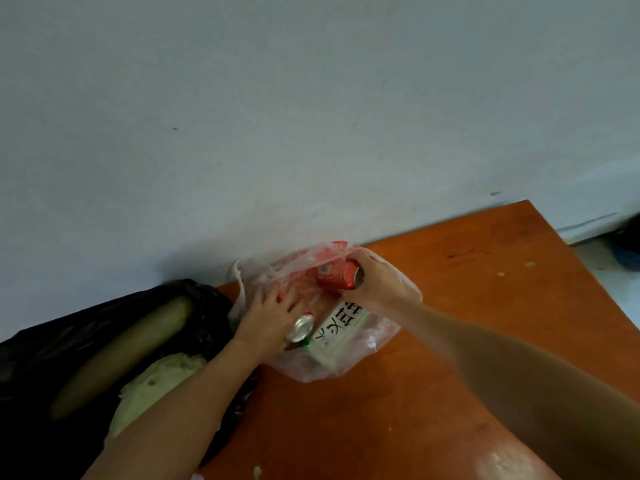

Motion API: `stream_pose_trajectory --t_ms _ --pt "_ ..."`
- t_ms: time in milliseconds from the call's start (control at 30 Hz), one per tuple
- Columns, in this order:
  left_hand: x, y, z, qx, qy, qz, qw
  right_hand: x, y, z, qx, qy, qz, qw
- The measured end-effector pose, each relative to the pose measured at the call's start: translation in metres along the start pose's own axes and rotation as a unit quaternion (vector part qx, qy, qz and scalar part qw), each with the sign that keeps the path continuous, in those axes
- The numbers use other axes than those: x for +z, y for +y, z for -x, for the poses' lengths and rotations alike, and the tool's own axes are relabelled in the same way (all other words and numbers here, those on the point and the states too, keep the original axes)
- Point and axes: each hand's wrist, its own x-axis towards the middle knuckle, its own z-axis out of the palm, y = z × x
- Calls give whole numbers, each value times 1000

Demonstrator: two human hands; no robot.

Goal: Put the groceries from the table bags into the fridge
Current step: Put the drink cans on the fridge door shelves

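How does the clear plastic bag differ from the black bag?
The clear bag is see-through with red print; the black bag is opaque. The clear bag holds a white carton; the black bag, a long brown vegetable and pale leaves. The left hand and the right hand, which grips a red can, are at the clear bag, not the black one. Both bags lie open, side by side.

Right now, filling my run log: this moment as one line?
right hand: grips red can; left hand: rests on clear bag; carton: in bag
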Motion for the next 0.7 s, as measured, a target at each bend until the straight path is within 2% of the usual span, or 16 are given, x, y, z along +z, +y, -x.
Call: stream_pose_trajectory --t_ms 133,300,533,700 --pt "-23 -2 1 -103 59 69 991 -12 -4 10 -13 -5 3 1000" --pt "-56 1 22 -159 93 122 975 -33 -19 38 -23 11 -7 1000" --pt "-115 20 57 -84 168 147 971 -82 -44 133 -23 73 50 996" --pt "-161 64 72 -28 192 227 954 -124 -40 221 26 132 105 985"
